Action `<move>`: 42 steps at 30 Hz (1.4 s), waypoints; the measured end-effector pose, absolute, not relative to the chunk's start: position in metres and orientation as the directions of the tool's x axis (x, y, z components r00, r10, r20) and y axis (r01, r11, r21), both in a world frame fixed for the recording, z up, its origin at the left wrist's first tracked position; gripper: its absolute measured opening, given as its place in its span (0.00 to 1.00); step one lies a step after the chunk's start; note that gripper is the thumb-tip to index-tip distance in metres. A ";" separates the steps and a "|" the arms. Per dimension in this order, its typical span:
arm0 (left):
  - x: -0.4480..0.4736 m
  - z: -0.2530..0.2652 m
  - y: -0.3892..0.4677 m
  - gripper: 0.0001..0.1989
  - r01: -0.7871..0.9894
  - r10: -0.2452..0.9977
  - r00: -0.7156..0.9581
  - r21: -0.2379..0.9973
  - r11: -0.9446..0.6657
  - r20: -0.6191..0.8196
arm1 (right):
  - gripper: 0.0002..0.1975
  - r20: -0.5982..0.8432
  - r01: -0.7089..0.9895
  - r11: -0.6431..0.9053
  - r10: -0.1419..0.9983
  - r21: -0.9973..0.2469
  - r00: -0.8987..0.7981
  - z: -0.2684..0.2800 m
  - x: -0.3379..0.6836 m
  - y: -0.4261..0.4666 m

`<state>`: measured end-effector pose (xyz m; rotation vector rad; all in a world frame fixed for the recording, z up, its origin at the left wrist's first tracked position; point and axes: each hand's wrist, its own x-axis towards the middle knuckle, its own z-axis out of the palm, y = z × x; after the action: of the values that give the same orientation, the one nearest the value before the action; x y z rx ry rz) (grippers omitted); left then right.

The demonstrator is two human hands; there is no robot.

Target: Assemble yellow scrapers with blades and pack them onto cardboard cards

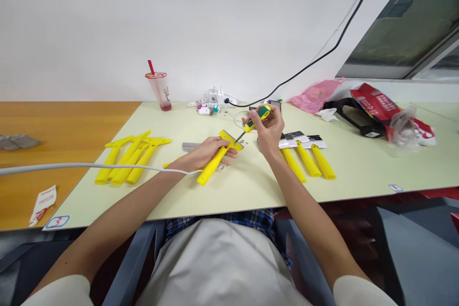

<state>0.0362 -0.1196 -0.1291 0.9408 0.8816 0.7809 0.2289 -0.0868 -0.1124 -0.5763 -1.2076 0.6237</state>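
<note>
My left hand point(211, 152) is closed around the head end of a yellow scraper point(212, 166), whose handle slants down toward me. A screwdriver point(260, 117) with a green and yellow handle is gripped in my right hand point(270, 129). Its shaft points down to the left, and the tip meets the scraper's head, where a thin metal blade edge shows. Small screws point(223, 167) lie loose on the table near my left hand. Grey metal blades point(190, 147) rest just behind my left wrist.
Several yellow scraper handles point(138, 160) are piled at left. Scrapers with black and white packaging point(324, 162) lie at right. A drink cup point(160, 92), power strip point(218, 97), black cable point(304, 71), pink bag point(315, 97) and red package point(376, 103) stand toward the wall. A white cord point(89, 166) crosses the left side.
</note>
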 end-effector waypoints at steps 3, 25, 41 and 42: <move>0.036 -0.126 -0.121 0.06 -0.186 0.860 0.422 0.901 0.393 -0.288 | 0.26 0.665 -0.140 0.704 0.707 -0.696 0.241 -0.113 0.230 -0.086; 0.035 -0.122 -0.122 0.06 -0.191 0.867 0.399 0.898 0.397 -0.299 | 0.21 0.752 -0.076 0.781 0.619 -0.620 0.227 -0.109 0.226 -0.096; 0.037 -0.117 -0.127 0.09 -0.171 0.869 0.405 0.911 0.376 -0.283 | 0.18 0.716 -0.170 0.780 0.622 -0.602 0.318 -0.111 0.226 -0.090; 0.037 -0.117 -0.127 0.09 -0.176 0.869 0.406 0.909 0.377 -0.282 | 0.18 0.708 -0.169 0.780 0.620 -0.603 0.338 -0.111 0.226 -0.089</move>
<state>0.0370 -0.1267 -0.1171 0.9386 0.9011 0.7983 0.2265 -0.0886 -0.1108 -0.4692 -1.1157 0.5390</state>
